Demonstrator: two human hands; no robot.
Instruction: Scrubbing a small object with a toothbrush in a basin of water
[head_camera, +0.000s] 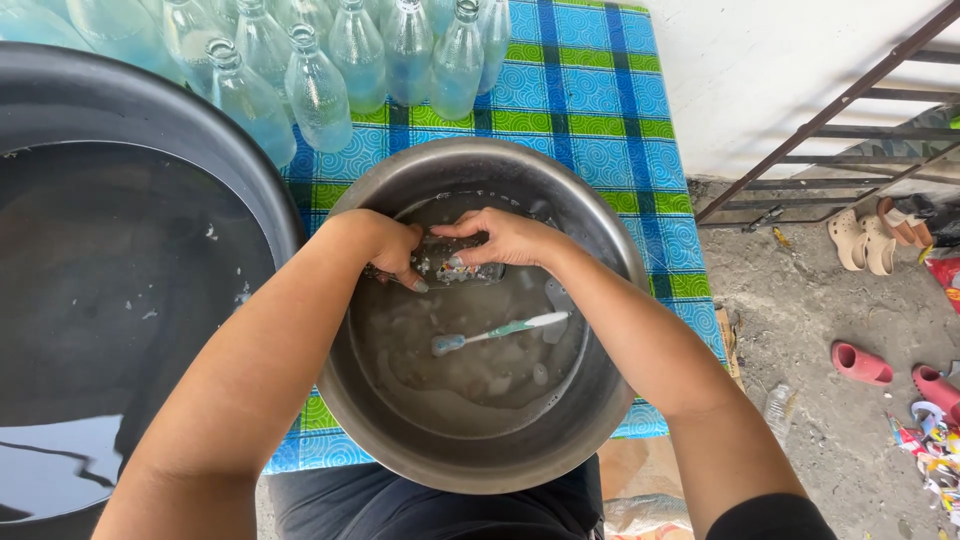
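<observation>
While the toothbrush (500, 331) floats free in the metal basin (610, 400), both hands — left hand (385, 245), right hand (505, 237) — close their fingers around a small glass bottle (455, 262) in the cloudy water.

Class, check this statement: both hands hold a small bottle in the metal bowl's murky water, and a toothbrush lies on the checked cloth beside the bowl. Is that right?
Not quite. The head view shows the toothbrush lying in the water inside the metal bowl, not on the checked cloth. The rest stands: the left hand and right hand both hold the small bottle.
</observation>
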